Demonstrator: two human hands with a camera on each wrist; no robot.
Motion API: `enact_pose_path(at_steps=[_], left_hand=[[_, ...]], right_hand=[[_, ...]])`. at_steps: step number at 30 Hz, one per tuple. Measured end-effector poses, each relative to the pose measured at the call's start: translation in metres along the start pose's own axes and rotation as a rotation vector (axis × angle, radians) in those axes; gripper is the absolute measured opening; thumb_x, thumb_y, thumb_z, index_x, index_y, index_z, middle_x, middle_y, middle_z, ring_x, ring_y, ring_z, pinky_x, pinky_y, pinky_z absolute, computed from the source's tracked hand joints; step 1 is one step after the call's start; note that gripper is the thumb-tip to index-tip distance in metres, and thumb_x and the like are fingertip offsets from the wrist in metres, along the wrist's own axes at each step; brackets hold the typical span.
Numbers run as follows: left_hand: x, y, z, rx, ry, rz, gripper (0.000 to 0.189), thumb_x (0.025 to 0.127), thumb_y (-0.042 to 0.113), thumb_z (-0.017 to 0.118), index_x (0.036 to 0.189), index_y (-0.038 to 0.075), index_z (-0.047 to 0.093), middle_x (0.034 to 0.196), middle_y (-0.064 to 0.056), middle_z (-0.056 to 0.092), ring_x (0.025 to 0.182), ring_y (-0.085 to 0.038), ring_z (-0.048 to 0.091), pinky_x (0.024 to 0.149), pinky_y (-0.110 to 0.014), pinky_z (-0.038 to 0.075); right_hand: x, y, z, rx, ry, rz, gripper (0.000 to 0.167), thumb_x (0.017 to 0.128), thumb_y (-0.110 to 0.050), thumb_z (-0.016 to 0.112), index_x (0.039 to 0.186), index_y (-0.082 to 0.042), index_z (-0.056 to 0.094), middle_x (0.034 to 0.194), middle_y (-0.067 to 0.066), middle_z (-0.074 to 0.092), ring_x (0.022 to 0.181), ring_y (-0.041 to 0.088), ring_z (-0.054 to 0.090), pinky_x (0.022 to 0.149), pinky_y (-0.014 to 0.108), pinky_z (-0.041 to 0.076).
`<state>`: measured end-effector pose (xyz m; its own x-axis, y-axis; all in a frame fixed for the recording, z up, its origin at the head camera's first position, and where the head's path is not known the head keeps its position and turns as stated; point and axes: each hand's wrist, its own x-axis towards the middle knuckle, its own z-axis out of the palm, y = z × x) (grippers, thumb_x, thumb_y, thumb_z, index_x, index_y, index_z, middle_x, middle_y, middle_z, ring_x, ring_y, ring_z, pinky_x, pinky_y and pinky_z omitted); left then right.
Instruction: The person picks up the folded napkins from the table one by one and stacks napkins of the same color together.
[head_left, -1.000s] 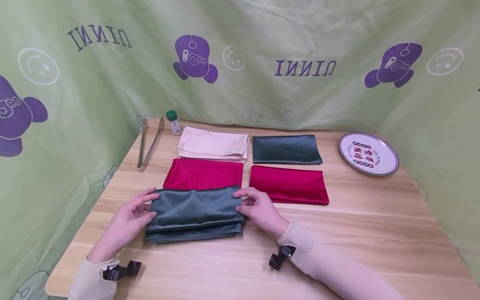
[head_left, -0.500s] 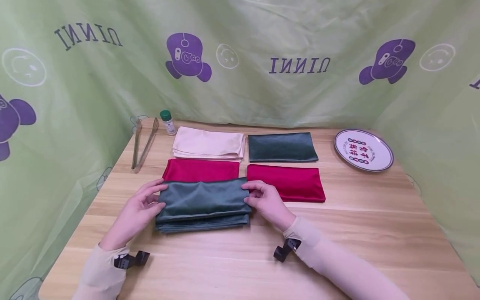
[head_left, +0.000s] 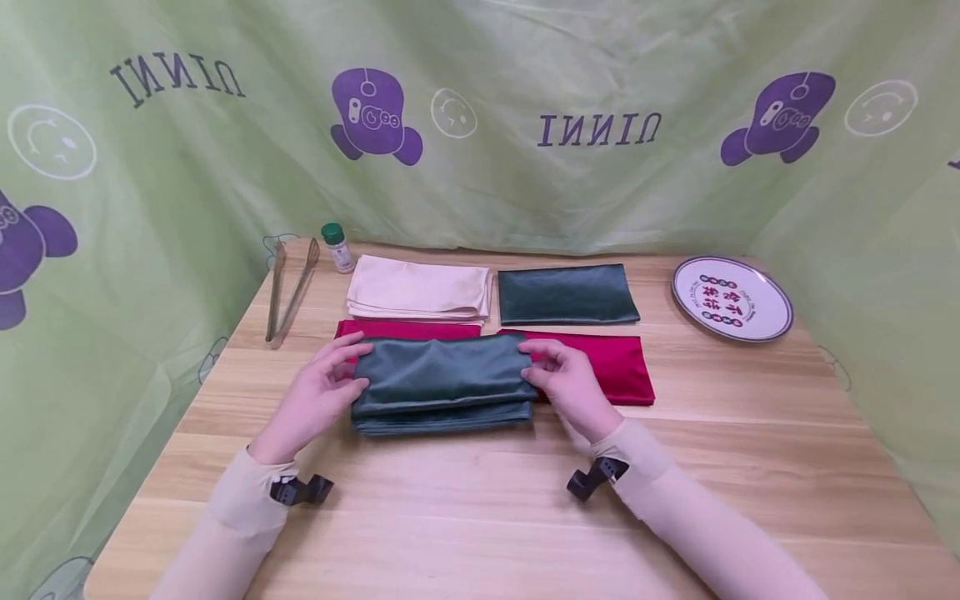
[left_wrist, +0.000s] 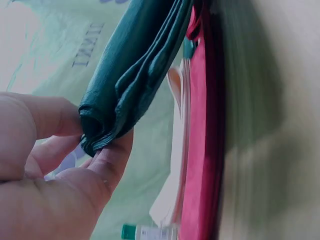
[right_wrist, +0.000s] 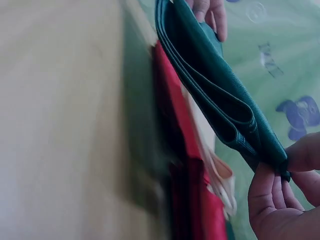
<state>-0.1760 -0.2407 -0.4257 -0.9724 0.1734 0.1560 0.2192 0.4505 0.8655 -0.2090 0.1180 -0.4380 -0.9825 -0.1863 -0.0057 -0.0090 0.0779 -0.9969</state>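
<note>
Right, the green curtain (head_left: 502, 200) fills the back of my head view, and below it I've got the pale wooden desk (head_left: 450, 517). Now the action: the folded dark green cloth (head_left: 442, 375) has travelled again! Half a second ago it sat nearer the person and further left; now it's away and to the right, and the left red cloth (head_left: 420, 330) is down to a thin strip behind it. It's also covering the near left part of the right red cloth (head_left: 611, 367).

And where is it? Squarely between the two hands, raised above the desk, with its layers sagging apart in both wrist views. The left hand (head_left: 311, 408) pinches its left end, thumb against fingers; the right hand (head_left: 576, 392) pinches the right end the same way, so it stretches from one to the other.

Behind, the pink cloth (head_left: 420, 287) lies folded on the left, a second green cloth (head_left: 567, 294) just to its right. Over at far right I see the white plate (head_left: 772, 312); at far left, the metal tongs (head_left: 275, 292) lie splayed, and smallest of all, the green-capped shaker (head_left: 339, 248) stands upright near them.
</note>
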Motion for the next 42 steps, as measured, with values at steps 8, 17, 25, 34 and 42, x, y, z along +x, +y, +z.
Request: enact_pose_path(at_steps=[8,17,25,34,42], left_hand=[[0.031,0.015,0.022,-0.035,-0.010,0.019,0.043,0.090,-0.002,0.065,0.132,0.004,0.059,0.151,-0.008,0.037,0.112,-0.028,0.055,0.088,-0.019,0.047],[0.051,0.019,0.040,-0.088,-0.031,0.006,0.043,0.090,-0.001,0.065,0.133,0.004,0.059,0.152,-0.006,0.036,0.106,-0.029,0.058,0.084,-0.019,0.049],[0.068,0.022,0.052,-0.083,-0.037,0.012,0.044,0.090,0.000,0.066,0.133,0.006,0.059,0.151,-0.004,0.036,0.106,-0.026,0.059,0.089,-0.030,0.052],[0.096,0.021,0.072,-0.119,-0.040,0.035,0.045,0.089,0.000,0.067,0.134,0.003,0.058,0.151,-0.010,0.036,0.104,-0.028,0.062,0.090,-0.038,0.053],[0.129,0.025,0.091,-0.144,-0.016,0.043,0.043,0.088,-0.003,0.065,0.131,0.000,0.060,0.150,-0.010,0.037,0.100,-0.030,0.064,0.087,-0.039,0.053]], right_hand=[[0.011,-0.006,-0.033,-0.062,0.055,0.020,0.038,0.089,0.002,0.065,0.126,-0.002,0.064,0.122,0.016,0.060,0.091,0.020,0.061,0.074,0.023,0.051],[0.020,-0.003,-0.057,-0.094,0.091,0.053,0.039,0.090,0.000,0.065,0.129,-0.001,0.062,0.126,0.017,0.058,0.096,0.019,0.060,0.078,0.020,0.051],[0.028,0.001,-0.069,-0.090,0.148,0.027,0.037,0.088,0.002,0.065,0.125,0.001,0.064,0.091,0.010,0.067,0.082,0.011,0.061,0.063,0.019,0.046],[0.043,-0.003,-0.090,-0.123,0.221,-0.036,0.038,0.086,0.006,0.063,0.124,0.005,0.063,0.082,0.006,0.066,0.074,0.009,0.060,0.062,0.018,0.045],[0.061,-0.011,-0.107,-0.113,0.292,-0.010,0.041,0.087,0.006,0.064,0.127,0.005,0.061,0.076,-0.005,0.057,0.071,0.005,0.053,0.059,0.016,0.043]])
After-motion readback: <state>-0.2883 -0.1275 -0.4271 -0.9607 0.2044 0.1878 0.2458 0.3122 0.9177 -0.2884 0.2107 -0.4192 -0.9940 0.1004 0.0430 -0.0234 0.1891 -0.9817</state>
